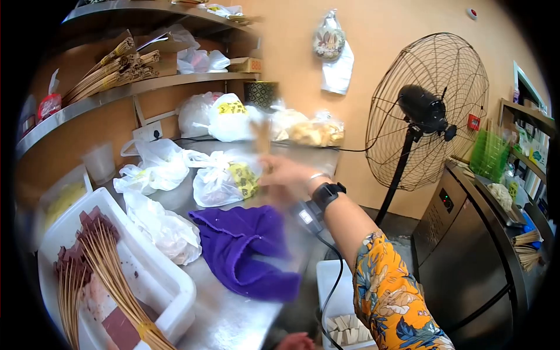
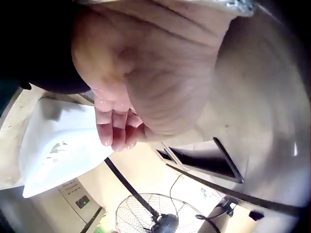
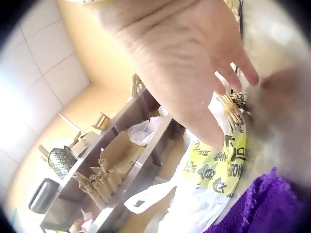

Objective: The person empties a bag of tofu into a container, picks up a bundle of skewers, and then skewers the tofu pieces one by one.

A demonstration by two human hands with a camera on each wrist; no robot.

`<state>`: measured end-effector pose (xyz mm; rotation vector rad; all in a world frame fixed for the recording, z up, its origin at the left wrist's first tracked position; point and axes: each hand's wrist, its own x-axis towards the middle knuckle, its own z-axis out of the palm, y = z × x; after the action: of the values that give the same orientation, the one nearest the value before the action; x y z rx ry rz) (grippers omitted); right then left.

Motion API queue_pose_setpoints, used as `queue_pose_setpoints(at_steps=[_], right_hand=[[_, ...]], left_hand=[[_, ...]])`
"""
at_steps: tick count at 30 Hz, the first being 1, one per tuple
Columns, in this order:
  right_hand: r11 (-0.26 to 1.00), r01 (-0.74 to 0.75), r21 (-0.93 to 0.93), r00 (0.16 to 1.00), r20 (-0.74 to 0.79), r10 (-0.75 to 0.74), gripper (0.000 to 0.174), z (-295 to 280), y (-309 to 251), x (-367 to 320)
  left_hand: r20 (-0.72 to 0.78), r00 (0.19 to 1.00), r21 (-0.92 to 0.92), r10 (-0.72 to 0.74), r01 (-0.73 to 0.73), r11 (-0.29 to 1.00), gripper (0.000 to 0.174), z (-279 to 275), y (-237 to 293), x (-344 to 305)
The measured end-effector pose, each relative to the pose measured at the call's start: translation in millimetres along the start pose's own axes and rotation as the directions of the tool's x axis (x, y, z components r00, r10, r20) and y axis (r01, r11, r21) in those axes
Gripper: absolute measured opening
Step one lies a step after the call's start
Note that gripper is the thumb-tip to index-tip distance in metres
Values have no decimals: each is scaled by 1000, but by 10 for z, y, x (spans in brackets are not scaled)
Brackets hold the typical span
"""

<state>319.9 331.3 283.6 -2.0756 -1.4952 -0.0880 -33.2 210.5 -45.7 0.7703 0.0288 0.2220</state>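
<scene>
My right hand, blurred in the head view, reaches over the metal table beside a bag with a yellow label. A blurred tan bundle stands just beyond its fingers. In the right wrist view the hand has its fingers spread, and thin sticks show between thumb and fingers; contact is unclear. A purple cloth lies crumpled nearer me. Only part of my left hand shows at the bottom edge. The left wrist view shows that hand with wet, loosely bent fingers and nothing visible in them.
A white tub holds skewered dark red pieces at the left. Below the table's right side is a white tray with pale pieces. A black cable hangs nearby. Behind stand a large fan and shelves.
</scene>
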Motion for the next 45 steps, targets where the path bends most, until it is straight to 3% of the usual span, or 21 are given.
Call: queue_pose_setpoints(at_steps=[3, 6, 9, 11, 13, 15, 19, 22, 24, 26, 29, 31, 34, 35, 36, 38, 39, 40, 41, 42, 45], right_hand=[[999, 7, 35, 1000, 25, -8, 51, 88, 31, 107], [953, -220, 206, 972, 133, 196, 43, -37, -84, -21], [978, -192, -82, 977, -113, 182, 32, -87, 10, -160], [991, 12, -131, 982, -188, -36, 28, -95, 210, -242], [997, -2, -73, 955, -296, -19, 26, -118, 241, -270], [968, -212, 134, 880, -405, 249, 26, -85, 221, -205], [968, -150, -203, 977, -183, 113, 33, -55, 388, 64], [988, -111, -108, 994, 0, 111, 34, -91, 193, 85], [989, -136, -50, 987, 82, 140, 33, -41, 220, 98], [986, -109, -123, 994, -36, 106, 29, 93, 495, 211], [967, -145, -207, 987, -100, 126, 26, 69, 667, 212], [952, -301, -56, 950, -98, 295, 21, -107, 581, -32], [965, -256, -63, 965, -69, 252, 17, -374, 393, -558], [973, -135, -186, 991, -45, 129, 14, -476, 265, -817], [974, -184, -132, 983, -18, 183, 14, -534, 97, -1044], [954, -298, -28, 954, 35, 299, 13, -616, -105, -1518], [971, -235, 49, 970, -51, 237, 8, -582, -131, -1755], [927, -280, 249, 953, -48, 301, 7, -541, -131, -1957], [840, -305, 449, 932, -42, 361, 7, -467, -120, -2146], [710, -306, 634, 908, -29, 417, 7, -385, -132, -2327], [578, -312, 754, 861, -34, 508, 10, -163, -334, -2758]], left_hand=[[-5, 1000, 78, 8, -7, 997, 28, -24, 19, -15], [-34, 999, 47, -13, 15, 999, 27, -24, -2, -22], [5, 999, -7, -33, 33, 999, 28, -124, -64, 12], [-11, 1000, 47, 16, -16, 999, 30, -87, -87, -22], [-14, 999, 67, 31, -30, 997, 35, -99, -129, -21], [-14, 1000, 15, 12, -12, 1000, 36, -110, -122, -38], [28, 999, -115, -34, 37, 993, 36, -167, -94, -26], [14, 1000, 0, -23, 23, 1000, 37, -220, -93, -16], [107, 994, -235, -23, 48, 971, 36, -389, -243, 34], [207, 975, -465, -75, 166, 869, 36, -624, -432, 159], [358, 929, -568, -94, 296, 768, 35, -695, -460, 215], [217, 971, -463, -99, 192, 865, 35, -427, -230, 68], [189, 977, -392, -99, 168, 905, 36, -310, -148, 45], [153, 981, -295, -122, 163, 941, 45, -414, -239, 25], [44, 993, -228, -109, 117, 967, 30, -308, -179, 50], [-14, 990, -151, -143, 139, 979, 32, -344, -169, 50], [3, 995, -56, -103, 103, 993, 33, -317, -139, 43], [22, 998, 44, -66, 65, 997, 33, -269, -105, 27], [-18, 992, -140, -121, 118, 983, 34, -206, -66, 16], [-21, 991, -127, -131, 127, 984, 34, -176, -34, 15], [-68, 981, -97, -181, 174, 980, 33, -125, -50, 37]])
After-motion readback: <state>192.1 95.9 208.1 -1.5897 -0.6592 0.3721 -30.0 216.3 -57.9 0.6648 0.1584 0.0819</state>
